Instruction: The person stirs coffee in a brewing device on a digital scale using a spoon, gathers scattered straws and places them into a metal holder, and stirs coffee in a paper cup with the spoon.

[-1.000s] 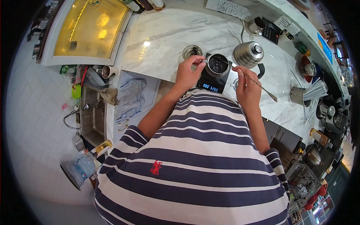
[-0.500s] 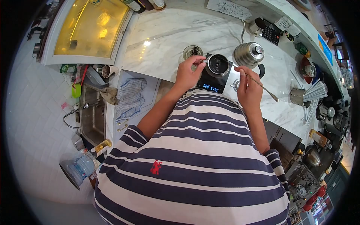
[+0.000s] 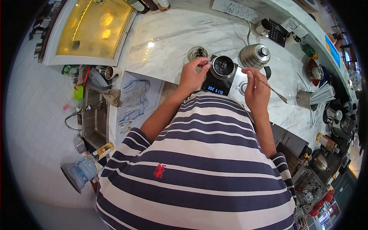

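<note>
Cup with dark contents sits on a scale, near edge of the counter; left hand pinches its handle; right hand grips a long spoon in closed fingers.

Metal cup on scale; long thin spoon slanted.

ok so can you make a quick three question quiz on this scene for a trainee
1. Choose one: what does the right hand hold?
A) calculator
B) thin metal stirrer
C) towel
2. True or false: the left hand touches the metal cup.
3. Fill in: in the picture, the steel kettle stands to the ____ of the cup.

Key: 1. B; 2. true; 3. right
</note>
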Demonstrator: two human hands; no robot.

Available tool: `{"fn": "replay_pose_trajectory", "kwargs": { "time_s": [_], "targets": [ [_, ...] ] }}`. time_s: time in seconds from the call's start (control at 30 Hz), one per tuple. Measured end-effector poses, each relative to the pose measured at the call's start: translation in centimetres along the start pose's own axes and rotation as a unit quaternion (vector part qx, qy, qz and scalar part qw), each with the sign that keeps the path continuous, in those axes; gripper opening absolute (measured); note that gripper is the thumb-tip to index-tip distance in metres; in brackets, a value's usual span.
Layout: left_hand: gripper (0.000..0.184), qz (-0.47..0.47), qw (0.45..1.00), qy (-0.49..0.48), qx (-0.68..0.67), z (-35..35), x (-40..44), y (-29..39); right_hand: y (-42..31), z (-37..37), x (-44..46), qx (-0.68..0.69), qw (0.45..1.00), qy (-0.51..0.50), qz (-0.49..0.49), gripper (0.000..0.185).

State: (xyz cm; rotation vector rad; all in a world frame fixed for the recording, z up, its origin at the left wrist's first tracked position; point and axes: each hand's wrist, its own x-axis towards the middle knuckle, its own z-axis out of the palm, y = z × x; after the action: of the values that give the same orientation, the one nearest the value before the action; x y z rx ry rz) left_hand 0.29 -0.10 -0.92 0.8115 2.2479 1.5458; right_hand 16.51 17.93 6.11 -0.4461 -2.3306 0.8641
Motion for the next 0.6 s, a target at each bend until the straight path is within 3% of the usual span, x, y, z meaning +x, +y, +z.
{"fn": "replay_pose_trajectory", "kwargs": {
  "time_s": [0.27, 0.47, 0.6],
  "targets": [
    [0.022, 0.014, 1.0, 0.014, -0.002, 0.4, 0.0, -0.2, -0.3, 0.1, -0.4, 0.024, 0.999, -0.019, -0.022, 0.008],
    [0.022, 0.006, 1.0, 0.013, -0.001, 0.1, -0.1, -0.4, -0.1, -0.5, 0.2, -0.006, 0.999, -0.027, 0.041, 0.008],
    [0.022, 0.01, 1.0, 0.014, 0.003, 0.1, -0.1, -0.6, -0.2, -0.6, -0.2, 0.003, 1.0, -0.019, -0.007, 0.008]
  ]
}}
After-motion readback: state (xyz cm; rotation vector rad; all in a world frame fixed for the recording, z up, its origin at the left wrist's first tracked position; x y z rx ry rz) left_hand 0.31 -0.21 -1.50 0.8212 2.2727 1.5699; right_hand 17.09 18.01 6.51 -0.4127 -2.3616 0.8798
